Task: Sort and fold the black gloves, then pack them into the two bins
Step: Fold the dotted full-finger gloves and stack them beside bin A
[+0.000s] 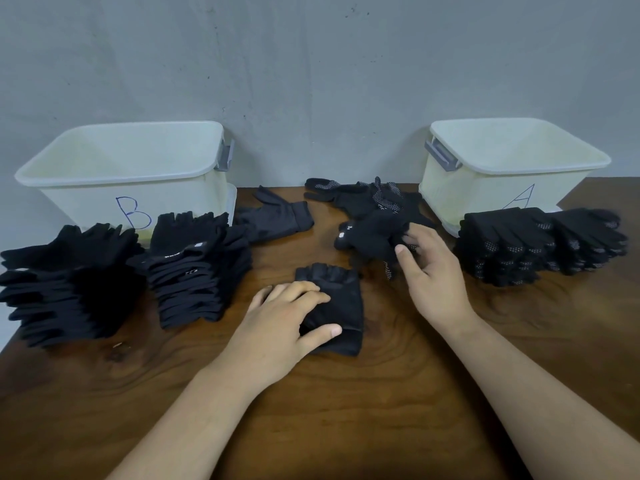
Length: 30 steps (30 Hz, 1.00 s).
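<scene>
Now left hand (277, 320) presses folded glove (341, 306) (grip released); right hand (433, 271) grasps loose glove (370, 237).

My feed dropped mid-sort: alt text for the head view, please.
The left hand presses a fingerless glove on the table while the right hand grips a bunched glove at a loose pile. Plain stacks lie before bin B, dotted stacks before bin A.
</scene>
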Tool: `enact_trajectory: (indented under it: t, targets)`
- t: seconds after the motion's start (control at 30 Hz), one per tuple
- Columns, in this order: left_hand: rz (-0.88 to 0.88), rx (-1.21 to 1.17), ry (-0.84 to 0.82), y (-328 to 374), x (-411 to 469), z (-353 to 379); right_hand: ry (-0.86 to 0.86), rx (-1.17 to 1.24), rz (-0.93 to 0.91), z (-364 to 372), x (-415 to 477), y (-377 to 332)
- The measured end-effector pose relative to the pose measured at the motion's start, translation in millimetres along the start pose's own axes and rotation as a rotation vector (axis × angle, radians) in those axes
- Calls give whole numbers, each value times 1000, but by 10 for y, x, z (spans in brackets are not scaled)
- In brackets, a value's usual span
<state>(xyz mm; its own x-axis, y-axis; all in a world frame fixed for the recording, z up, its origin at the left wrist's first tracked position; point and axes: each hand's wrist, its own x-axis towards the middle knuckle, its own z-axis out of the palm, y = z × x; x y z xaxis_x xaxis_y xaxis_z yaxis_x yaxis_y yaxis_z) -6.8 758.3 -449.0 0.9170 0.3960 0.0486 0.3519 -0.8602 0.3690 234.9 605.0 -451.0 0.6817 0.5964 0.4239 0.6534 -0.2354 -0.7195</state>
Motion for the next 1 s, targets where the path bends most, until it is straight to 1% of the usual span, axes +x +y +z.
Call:
enact_trajectory:
  t: [0.07, 0.17, 0.27, 0.37, 0.43, 0.5, 0.57, 0.63, 0.73, 0.8, 0.9, 1.0]
  targets:
    - [-1, 6, -3, 4, -2, -2, 32, 64, 64, -10, 12, -2]
    - [3, 0, 1, 3, -8, -7, 43, -9, 138, -21, 25, 26]
    - [-9, -47, 46, 6, -11, -5, 51, -144, 106, -34, 31, 58]
    - [-21, -90, 155, 9, 3, 13, 93, -138, 81, -88, 31, -18]
    - [-18, -88, 201, 7, 14, 17, 92, -178, 2, -110, 42, -96]
    - [-12, -68, 167, 9, 20, 26, 39, -262, -116, -107, 79, -148]
    - [-10, -30, 111, 2, 21, 49, -62, -393, -228, -60, 129, -178]
    - [-18, -20, 95, -12, 24, 65, -173, -477, -309, 44, 187, -224]
    - [-28, -19, 89, -28, 28, 64, -250, -465, -361, 269, 366, -420]
    - [-25, -19, 92, -30, 28, 67, -304, -465, -300, 461, 559, -580]
    - [-24, -19, 90, -40, 19, 74, -376, -506, -133, 776, 892, -749]
    - [-25, -26, 72, -49, 15, 56, -404, -621, 30, 1034, 1183, -810]
